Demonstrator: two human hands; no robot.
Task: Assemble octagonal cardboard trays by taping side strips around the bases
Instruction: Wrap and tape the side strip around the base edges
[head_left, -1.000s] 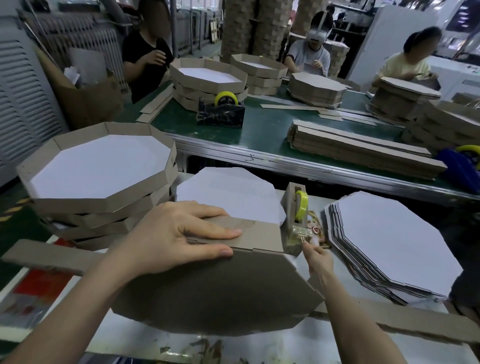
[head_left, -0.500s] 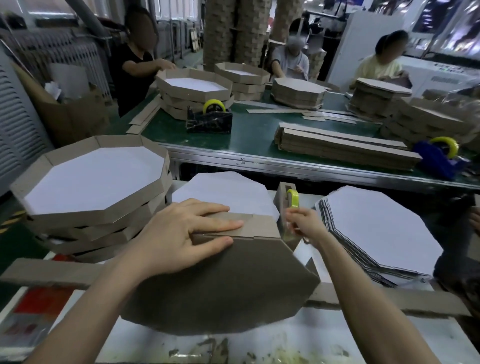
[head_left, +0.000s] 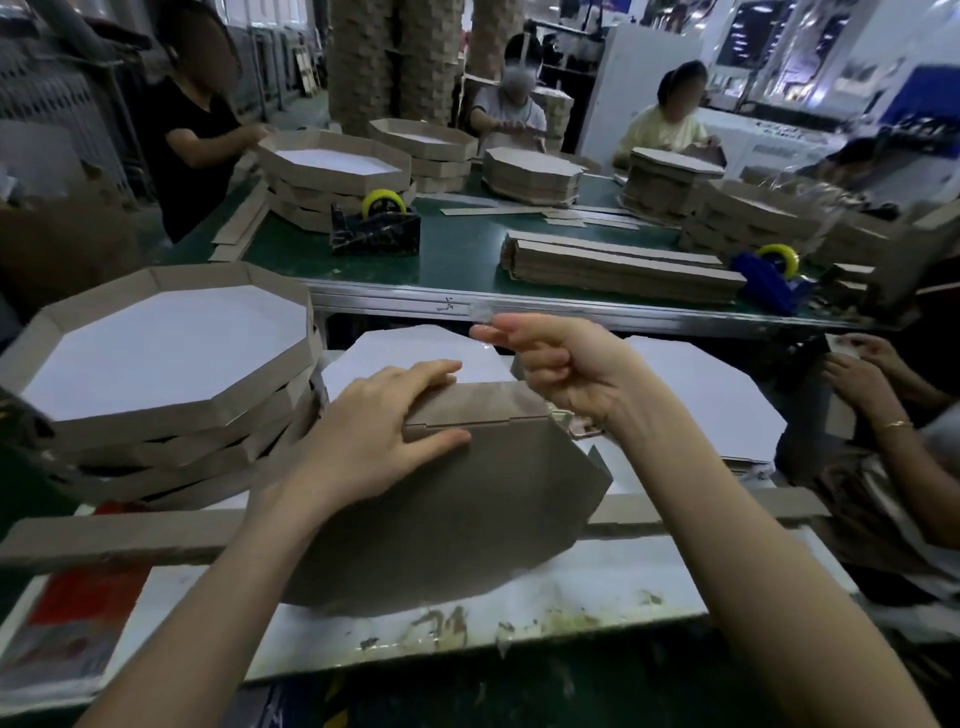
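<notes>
One short piece of clear tape (head_left: 482, 318) is now pinched between the thumb and forefinger of our right hand (head_left: 566, 364), which is raised above the far edge of the work. The other fingers are curled into the palm. Half a second ago that hand was down at the tape dispenser (head_left: 571, 423), now mostly hidden behind the wrist. We take it that the piece has been torn free, though the tape is too clear and blurred to show its full length.

Our left hand (head_left: 395, 421) has not shifted. It lies spread and flat, with straight fingers pressing the side strip (head_left: 483, 408) down over the top edge of the base (head_left: 441, 530) and the thumb stretched along the brown face just below the fold. The base itself stands tilted up off the worktop (head_left: 623, 587), brown side toward us and its lower edge resting on the white surface.

This means the joint is held ready and the tape is in hand — the next step is probably to lay the tape across the seam where strip meets base, near the left fingertips. Our hold must stay firm while we do it, or the strip may spring off the edge.

Finished trays (head_left: 156, 358) are stacked at the left, and blank bases (head_left: 701, 400) lie at the right.
</notes>
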